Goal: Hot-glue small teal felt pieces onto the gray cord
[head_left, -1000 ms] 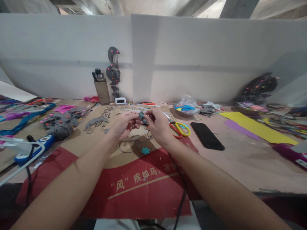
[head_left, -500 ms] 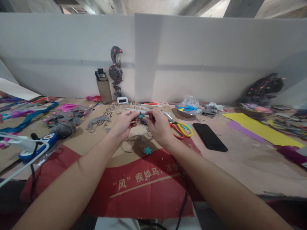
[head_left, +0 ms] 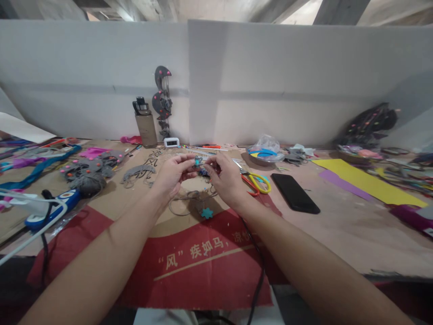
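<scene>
My left hand and my right hand meet above the middle of the table, fingertips pinched together on a small teal and dark ornament held between them. Thin grey wires hang and loop on the cardboard sheet below the hands. A teal flower-shaped piece lies on the cardboard just under my hands.
Red and yellow scissors and a black phone lie right of my right hand. A water bottle, grey felt pieces and a blue glue gun stand left. Yellow and purple sheets lie at the right.
Both hands have lifted the ornament slightly and turned it; the fingers have shifted their pinch. The view has swayed a little.
</scene>
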`<move>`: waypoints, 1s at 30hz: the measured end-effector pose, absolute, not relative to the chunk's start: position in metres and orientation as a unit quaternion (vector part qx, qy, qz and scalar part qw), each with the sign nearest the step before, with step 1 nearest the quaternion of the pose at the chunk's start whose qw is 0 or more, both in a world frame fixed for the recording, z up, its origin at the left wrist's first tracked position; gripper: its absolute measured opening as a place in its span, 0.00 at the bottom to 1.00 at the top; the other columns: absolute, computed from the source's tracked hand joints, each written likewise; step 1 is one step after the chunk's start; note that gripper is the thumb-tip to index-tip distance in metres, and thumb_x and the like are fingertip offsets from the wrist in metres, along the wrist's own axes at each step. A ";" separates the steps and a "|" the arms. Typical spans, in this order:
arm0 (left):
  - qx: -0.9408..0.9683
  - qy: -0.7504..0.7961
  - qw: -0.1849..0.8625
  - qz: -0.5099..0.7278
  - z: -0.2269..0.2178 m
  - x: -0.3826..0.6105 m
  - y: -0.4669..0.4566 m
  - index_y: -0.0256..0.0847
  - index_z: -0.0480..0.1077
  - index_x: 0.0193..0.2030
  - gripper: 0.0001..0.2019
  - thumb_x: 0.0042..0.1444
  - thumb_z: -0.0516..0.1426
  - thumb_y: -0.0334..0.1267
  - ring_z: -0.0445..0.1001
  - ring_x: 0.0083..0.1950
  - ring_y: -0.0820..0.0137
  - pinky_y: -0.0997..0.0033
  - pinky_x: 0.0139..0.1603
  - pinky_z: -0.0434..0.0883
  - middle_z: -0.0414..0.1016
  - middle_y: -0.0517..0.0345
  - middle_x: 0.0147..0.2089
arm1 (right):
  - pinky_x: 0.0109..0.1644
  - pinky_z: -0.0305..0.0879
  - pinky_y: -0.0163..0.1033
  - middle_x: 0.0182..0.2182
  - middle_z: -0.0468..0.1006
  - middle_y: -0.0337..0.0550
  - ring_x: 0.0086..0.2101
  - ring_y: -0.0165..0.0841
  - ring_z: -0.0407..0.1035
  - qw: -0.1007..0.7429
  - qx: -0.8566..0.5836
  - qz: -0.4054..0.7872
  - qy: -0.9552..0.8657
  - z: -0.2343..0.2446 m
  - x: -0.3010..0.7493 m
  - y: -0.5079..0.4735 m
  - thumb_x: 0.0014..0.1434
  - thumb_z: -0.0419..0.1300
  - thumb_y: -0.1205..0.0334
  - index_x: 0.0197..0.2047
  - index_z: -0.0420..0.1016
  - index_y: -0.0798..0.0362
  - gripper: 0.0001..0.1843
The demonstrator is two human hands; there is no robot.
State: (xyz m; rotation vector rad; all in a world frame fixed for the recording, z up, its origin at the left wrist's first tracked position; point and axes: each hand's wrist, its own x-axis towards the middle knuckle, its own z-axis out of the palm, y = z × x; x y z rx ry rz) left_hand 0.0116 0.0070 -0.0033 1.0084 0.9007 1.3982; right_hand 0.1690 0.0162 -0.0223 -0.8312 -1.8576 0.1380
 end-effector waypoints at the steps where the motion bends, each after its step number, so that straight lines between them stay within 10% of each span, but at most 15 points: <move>1: 0.428 0.384 0.560 0.596 -0.003 0.012 0.007 0.35 0.70 0.36 0.08 0.47 0.60 0.27 0.76 0.29 0.73 0.77 0.27 0.72 0.75 0.56 0.31 | 0.36 0.57 0.38 0.33 0.70 0.43 0.33 0.33 0.63 0.524 -0.346 0.057 -0.776 -0.022 0.169 0.016 0.59 0.53 0.62 0.34 0.68 0.52 0.04; 30: 0.439 0.373 0.510 0.639 -0.002 0.022 0.002 0.36 0.67 0.32 0.10 0.41 0.62 0.28 0.71 0.28 0.78 0.75 0.33 0.71 0.71 0.61 0.30 | 0.35 0.59 0.38 0.31 0.72 0.42 0.31 0.32 0.64 0.513 -0.343 0.086 -0.782 -0.021 0.163 0.006 0.59 0.54 0.60 0.35 0.70 0.51 0.06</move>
